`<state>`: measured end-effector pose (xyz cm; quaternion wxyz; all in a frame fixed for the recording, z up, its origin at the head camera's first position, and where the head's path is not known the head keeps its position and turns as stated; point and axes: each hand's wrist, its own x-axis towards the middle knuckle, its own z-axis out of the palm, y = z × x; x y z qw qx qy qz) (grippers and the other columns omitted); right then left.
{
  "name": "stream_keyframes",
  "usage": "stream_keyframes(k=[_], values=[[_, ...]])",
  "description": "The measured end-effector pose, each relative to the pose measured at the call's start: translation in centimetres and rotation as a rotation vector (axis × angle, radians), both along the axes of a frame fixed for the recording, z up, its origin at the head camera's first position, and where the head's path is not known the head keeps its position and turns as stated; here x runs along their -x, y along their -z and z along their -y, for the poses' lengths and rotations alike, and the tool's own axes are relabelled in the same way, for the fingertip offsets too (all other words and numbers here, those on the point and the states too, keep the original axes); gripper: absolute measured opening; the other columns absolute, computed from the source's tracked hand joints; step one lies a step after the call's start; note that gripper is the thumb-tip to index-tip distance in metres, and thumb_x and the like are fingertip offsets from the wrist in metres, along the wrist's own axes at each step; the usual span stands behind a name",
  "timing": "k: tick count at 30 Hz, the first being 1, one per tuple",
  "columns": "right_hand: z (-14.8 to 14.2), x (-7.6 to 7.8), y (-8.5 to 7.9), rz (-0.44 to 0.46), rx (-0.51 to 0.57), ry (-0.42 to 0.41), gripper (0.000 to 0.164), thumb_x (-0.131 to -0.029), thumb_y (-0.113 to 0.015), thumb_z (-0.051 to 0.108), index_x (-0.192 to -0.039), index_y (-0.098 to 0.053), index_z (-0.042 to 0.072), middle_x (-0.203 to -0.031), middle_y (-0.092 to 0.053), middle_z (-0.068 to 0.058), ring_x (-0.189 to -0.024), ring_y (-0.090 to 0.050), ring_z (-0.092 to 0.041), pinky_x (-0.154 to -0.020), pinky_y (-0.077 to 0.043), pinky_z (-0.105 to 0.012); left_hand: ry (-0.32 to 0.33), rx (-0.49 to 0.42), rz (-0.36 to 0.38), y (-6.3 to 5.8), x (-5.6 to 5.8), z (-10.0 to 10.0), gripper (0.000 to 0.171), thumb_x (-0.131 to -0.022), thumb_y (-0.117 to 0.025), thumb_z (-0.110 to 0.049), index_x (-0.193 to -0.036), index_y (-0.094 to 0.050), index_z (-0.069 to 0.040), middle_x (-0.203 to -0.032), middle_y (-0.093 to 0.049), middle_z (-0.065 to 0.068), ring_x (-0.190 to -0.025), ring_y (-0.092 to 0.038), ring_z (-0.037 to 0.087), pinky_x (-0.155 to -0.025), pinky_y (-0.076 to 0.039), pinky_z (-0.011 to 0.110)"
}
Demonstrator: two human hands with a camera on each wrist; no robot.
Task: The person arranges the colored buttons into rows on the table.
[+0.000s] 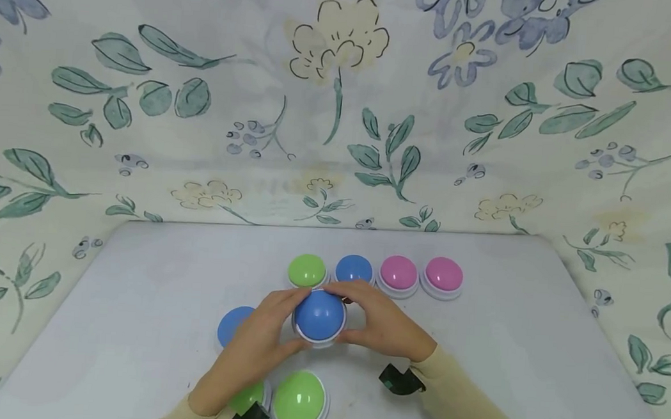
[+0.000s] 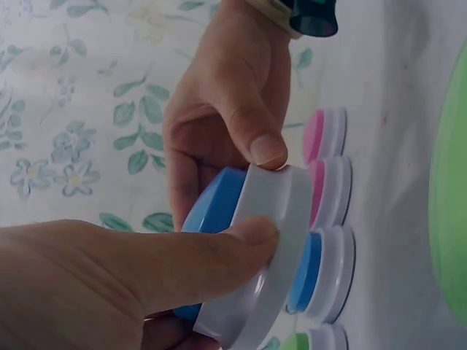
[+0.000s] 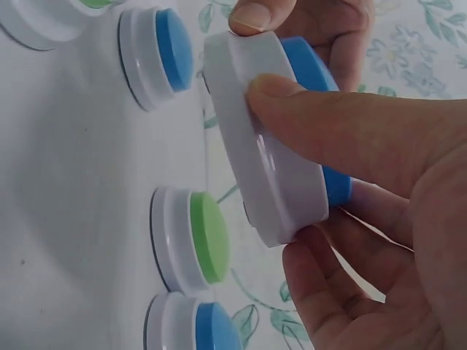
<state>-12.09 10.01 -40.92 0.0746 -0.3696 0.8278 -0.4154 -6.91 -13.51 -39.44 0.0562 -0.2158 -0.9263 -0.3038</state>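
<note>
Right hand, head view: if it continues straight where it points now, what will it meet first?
Besides the blue button it holds, the right hand would probably meet the left hand first, gripping the button's other side; exact depth is unclear.

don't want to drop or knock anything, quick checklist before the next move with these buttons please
1. Held blue button gripped by left hand and right hand: ok.
2. Held blue button off the table: ok, wrist views show it raised.
3. Back row, green button, blue button, two pink buttons, dome up: ok.
4. Leftmost blue button fully visible in the head view: not ok, left hand covers part.
5. Held blue button's underside: cannot tell, no view shows it.
</note>
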Motion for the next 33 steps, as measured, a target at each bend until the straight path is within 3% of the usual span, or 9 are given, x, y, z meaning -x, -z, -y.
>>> stream_keyframes(k=[8, 23, 33], values=[[-2.3, -1.1, 0.0, 0.005, 0.001, 0.044, 0.077, -0.081, -0.086, 0.020, -0.149, -0.050, 0.020, -0.145, -0.053, 0.003, -0.125, -0.054, -0.017, -0.105, -0.050, -0.040, 0.008, -0.043, 0.048, -0.3, -0.4, -2.4, 0.078, -0.073, -0.089, -0.006, -0.142, -0.053, 0.003, -0.140, -0.055, 0.016, -0.131, -0.050, 0.031, -0.109, -0.045, 0.047], [-6.0, -2.6, 0.8, -0.050, 0.051, 0.111, 0.079, -0.080, -0.086, 0.016, -0.149, -0.049, 0.017, -0.146, -0.053, -0.001, -0.124, -0.053, -0.020, -0.100, -0.052, -0.049, 0.082, -0.057, 0.085, -0.5, -0.2, -6.1, 0.076, -0.078, -0.086, -0.006, -0.143, -0.049, 0.006, -0.142, -0.055, 0.018, -0.133, -0.047, 0.033, -0.112, -0.042, 0.047], [-8.6, -3.0, 1.2, -0.058, 0.067, 0.163, 0.080, -0.078, -0.087, 0.018, -0.148, -0.049, 0.016, -0.144, -0.055, 0.000, -0.122, -0.055, -0.020, -0.098, -0.054, -0.048, 0.111, -0.041, 0.092, -0.7, 0.1, -8.7, 0.073, -0.080, -0.084, -0.007, -0.143, -0.049, 0.004, -0.143, -0.054, 0.018, -0.133, -0.046, 0.032, -0.112, -0.043, 0.045]])
